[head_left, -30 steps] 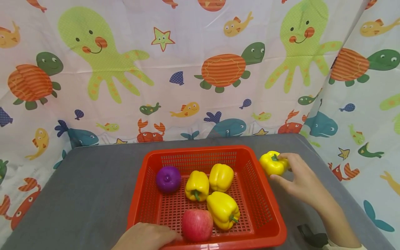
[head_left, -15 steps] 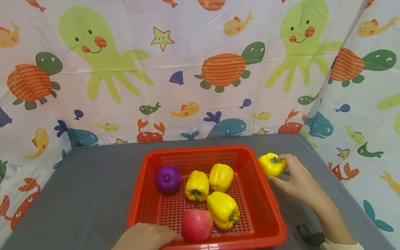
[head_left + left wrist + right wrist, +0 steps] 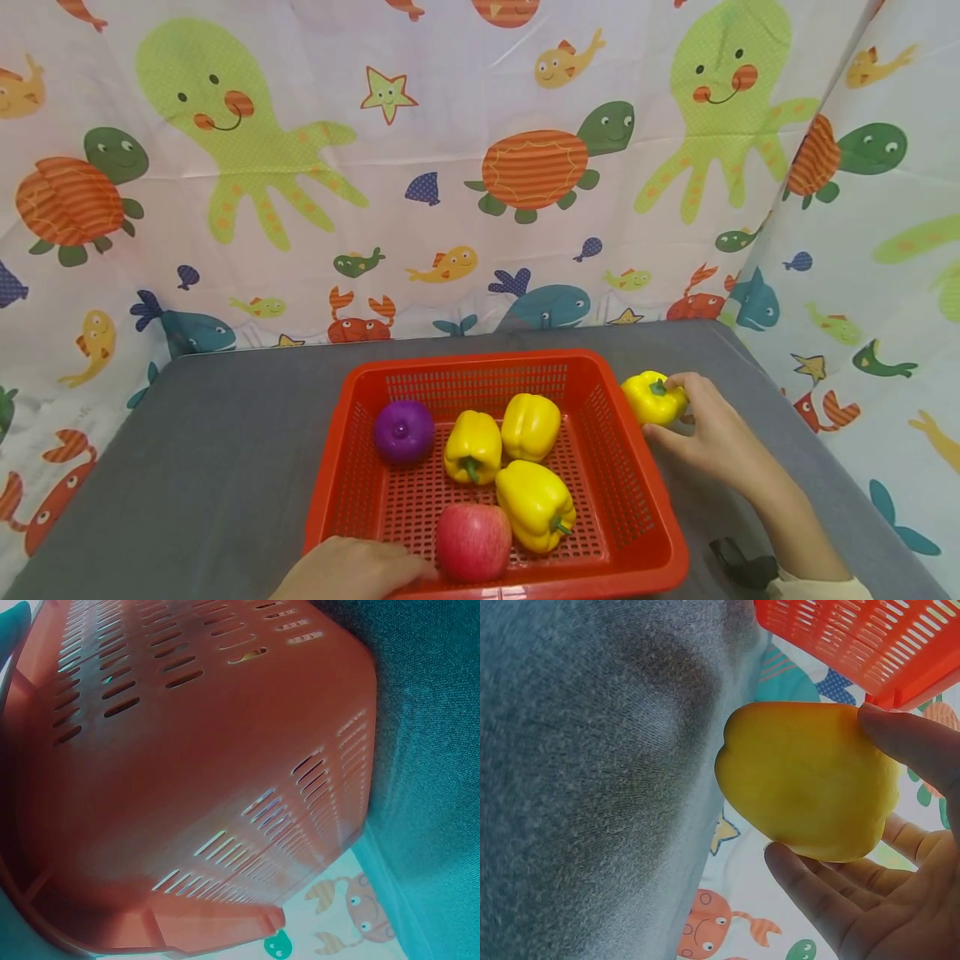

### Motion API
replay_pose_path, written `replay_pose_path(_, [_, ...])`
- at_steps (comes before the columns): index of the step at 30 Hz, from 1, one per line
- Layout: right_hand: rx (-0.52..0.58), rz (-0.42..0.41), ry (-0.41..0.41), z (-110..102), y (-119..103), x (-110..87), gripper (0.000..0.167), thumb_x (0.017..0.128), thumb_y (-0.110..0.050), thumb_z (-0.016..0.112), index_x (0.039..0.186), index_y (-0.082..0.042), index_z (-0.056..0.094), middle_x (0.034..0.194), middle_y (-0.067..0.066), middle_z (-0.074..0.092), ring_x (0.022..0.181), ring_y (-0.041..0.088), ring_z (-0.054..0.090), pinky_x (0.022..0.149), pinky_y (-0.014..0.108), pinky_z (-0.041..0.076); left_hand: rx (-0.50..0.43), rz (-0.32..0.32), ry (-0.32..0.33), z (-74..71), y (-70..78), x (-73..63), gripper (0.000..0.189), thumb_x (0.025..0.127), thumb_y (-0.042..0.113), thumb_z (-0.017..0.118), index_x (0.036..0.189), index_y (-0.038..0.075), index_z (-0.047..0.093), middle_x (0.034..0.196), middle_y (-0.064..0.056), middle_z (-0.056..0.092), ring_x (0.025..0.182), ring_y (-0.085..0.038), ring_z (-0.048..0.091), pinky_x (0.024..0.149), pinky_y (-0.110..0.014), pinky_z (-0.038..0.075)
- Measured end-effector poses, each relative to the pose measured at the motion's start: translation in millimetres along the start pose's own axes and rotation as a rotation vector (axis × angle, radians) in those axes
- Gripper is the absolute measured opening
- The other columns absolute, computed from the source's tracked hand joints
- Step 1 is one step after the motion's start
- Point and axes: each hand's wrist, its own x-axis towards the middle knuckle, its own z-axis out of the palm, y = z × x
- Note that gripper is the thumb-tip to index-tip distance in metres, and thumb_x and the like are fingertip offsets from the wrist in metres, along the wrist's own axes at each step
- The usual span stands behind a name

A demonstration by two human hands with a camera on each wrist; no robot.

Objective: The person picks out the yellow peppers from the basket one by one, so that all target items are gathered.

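My right hand [image 3: 712,442] holds a yellow bell pepper [image 3: 651,402] just outside the right wall of a red plastic basket [image 3: 663,533]. In the right wrist view, thumb and fingers grip the bell pepper [image 3: 802,780] from opposite sides, its smooth underside facing the camera. My left hand [image 3: 352,571] grips the basket's near-left rim, fingers reaching over it. Inside the basket lie several more yellow bell peppers [image 3: 531,427], a red apple [image 3: 473,542] and a round purple vegetable or fruit [image 3: 404,432]. The left wrist view shows the basket's slotted outer wall [image 3: 172,787].
Grey cloth [image 3: 195,467] covers the table on both sides of the basket. A curtain [image 3: 450,208] printed with sea animals hangs behind and along the sides. A black strap-like object [image 3: 742,567] sits by the right wrist.
My right hand has shifted slightly left and toward me with the bell pepper, then stays nearly still. The left hand and basket keep their places.
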Motion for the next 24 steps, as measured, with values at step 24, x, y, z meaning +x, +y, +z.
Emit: replay_pose_path(24, [-0.008, -0.019, -0.002, 4.8, 6.7, 2.2, 0.06, 0.078, -0.012, 0.086, 0.118, 0.006, 0.045, 0.117, 0.024, 0.051, 0.102, 0.038, 0.054, 0.078, 0.053, 0.057, -0.002, 0.016, 0.003, 0.0, -0.8, 0.5, 0.048, 0.088, 0.062, 0.062, 0.117, 0.026, 0.072, 0.1, 0.023, 0.068, 0.082, 0.005, 0.062, 0.075, -0.026, 0.056])
